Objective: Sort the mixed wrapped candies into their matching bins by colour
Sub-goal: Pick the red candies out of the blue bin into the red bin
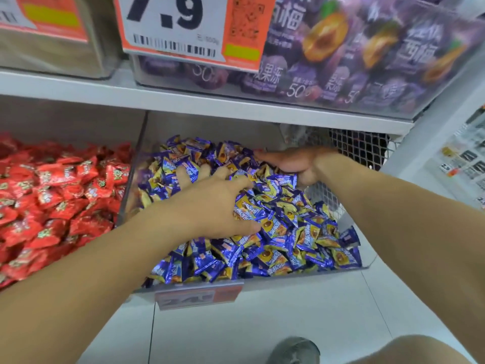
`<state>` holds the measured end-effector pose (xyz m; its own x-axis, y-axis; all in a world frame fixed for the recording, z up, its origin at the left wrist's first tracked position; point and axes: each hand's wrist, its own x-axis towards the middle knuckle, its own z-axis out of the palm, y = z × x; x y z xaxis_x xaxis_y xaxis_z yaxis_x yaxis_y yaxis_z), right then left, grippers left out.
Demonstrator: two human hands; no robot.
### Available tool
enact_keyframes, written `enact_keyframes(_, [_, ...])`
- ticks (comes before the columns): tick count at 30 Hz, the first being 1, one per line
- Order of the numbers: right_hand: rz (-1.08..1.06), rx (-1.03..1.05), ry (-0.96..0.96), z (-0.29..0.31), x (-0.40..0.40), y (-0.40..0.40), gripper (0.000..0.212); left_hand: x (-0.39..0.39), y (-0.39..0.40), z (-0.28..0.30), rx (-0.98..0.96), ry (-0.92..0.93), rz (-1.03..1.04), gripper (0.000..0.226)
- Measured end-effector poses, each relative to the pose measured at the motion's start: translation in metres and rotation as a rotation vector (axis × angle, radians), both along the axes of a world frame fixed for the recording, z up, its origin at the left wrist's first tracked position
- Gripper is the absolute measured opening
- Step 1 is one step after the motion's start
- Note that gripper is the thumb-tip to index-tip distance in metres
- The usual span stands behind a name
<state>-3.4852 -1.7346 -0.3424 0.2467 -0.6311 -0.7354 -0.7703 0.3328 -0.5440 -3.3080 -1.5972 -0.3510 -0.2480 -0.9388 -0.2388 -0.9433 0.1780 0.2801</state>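
Both hands were in the purple candy bin, raking the heap for strays. Left hand lay palm-down at roughly the pile's centre, fingers spread and dug partly under the purple candies, nothing clearly pinched, so it read as relaxed, pressing. Right hand sat at about 1 o'clock of the pile, near the back, fingers extended flat; whether it held a piece underneath I could not tell.

Judgement: the step was searching for off-colour pieces. No red stray showed on the purple heap's surface. Done well, it would mean sweeping shallow layers aside with flat fingers, not scooping deep, and keeping candy from spilling over the low front lip at 6 o'clock.

Red candies filled the neighbouring bin at 9 o'clock, split off by a clear divider.

Wrappers looked like glossy crinkled foil, pillow-shaped with crimped ends, slippery and loose, likely to slide. Bin walls were clear rigid plastic; white wire mesh stood behind at 2 o'clock.
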Motion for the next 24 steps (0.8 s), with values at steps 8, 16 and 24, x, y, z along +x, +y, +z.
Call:
enact_keyframes(8, [0.125,-0.231,-0.14,0.01,0.016,0.032,0.037,0.015,-0.003,0.019,-0.154,0.263,0.147,0.125])
enact_keyframes(16, [0.371,-0.863,-0.191,0.007,0.038,0.103,0.047,0.026,-0.005,0.026,-0.2,0.375,-0.061,0.124])
enact_keyframes(24, [0.285,-0.616,-0.397,0.013,0.001,0.134,0.05,0.039,0.021,0.02,-0.284,0.333,-0.125,0.071])
